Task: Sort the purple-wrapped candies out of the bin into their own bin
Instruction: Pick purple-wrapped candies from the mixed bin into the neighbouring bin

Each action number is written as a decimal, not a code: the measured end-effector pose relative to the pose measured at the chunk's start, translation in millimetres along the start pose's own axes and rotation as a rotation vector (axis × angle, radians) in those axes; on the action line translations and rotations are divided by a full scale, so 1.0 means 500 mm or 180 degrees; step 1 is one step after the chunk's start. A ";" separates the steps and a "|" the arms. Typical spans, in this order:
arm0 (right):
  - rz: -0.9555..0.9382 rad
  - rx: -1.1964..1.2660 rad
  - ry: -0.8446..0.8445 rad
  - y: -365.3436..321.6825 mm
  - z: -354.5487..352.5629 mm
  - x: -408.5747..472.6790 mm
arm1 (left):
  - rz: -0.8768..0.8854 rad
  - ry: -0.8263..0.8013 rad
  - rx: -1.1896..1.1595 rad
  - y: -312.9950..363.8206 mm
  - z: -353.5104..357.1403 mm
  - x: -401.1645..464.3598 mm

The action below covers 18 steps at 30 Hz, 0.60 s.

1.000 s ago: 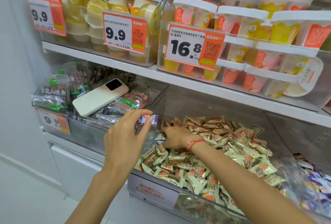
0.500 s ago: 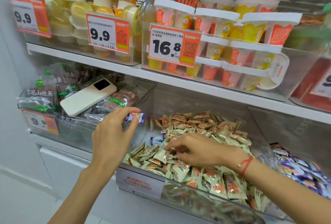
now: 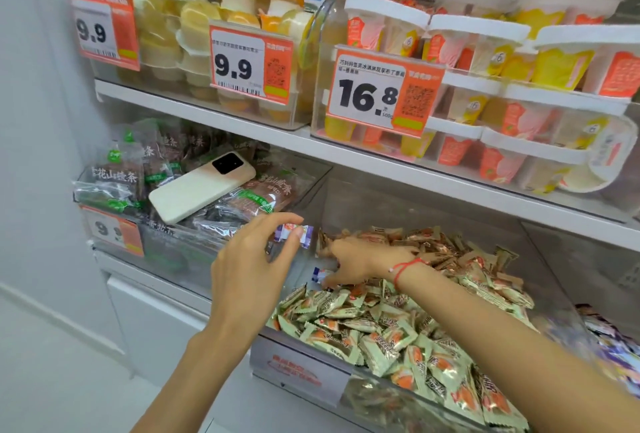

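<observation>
My left hand [image 3: 251, 268] pinches a purple-wrapped candy [image 3: 294, 233] between thumb and fingertips, held above the left wall of the clear middle bin [image 3: 294, 368]. That bin is full of green-and-orange wrapped candies [image 3: 398, 328]. My right hand [image 3: 360, 259], with a red string on the wrist, reaches into the bin's back left corner and its fingers close on another purple-wrapped candy [image 3: 322, 275]. At the far right a bin of purple-wrapped candies [image 3: 613, 349] shows partly.
A white phone [image 3: 201, 186] lies on dark snack packs [image 3: 114, 183] in the left bin. The shelf above [image 3: 242, 127] holds clear bins of jelly cups with orange price tags. A white wall stands at the left.
My right hand has gone from the front of the candy pile to the bin's back left corner, onto a purple candy. My left hand keeps its candy in about the same place.
</observation>
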State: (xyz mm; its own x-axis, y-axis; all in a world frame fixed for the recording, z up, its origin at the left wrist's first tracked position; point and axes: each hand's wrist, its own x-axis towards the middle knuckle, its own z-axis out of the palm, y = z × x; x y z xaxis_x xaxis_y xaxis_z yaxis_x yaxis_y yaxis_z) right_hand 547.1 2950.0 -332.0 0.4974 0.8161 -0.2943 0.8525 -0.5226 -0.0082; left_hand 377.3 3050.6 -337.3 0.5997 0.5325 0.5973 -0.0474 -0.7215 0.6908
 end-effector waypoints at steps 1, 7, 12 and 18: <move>0.0049 -0.0119 -0.0278 -0.001 0.005 0.013 | 0.0035 0.0005 0.0006 0.000 0.000 0.000; 0.0125 -0.0008 -0.0407 0.003 0.035 0.021 | 0.0099 -0.0009 0.0124 0.000 0.001 0.000; 0.0074 0.0467 0.0096 0.003 0.030 -0.057 | 0.0071 0.0016 0.0211 0.007 -0.004 0.000; -0.0032 0.1662 0.1407 -0.010 0.005 -0.301 | 0.0528 0.0341 0.0369 0.047 -0.009 -0.012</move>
State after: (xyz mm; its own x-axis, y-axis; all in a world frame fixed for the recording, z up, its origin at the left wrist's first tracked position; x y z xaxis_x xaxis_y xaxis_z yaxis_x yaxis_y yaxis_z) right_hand 467.5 2829.1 -289.9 0.6032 0.7877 0.1251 0.7235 -0.4745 -0.5014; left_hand 369.1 3032.3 -322.9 0.5029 0.4417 0.7430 -0.0426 -0.8459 0.5317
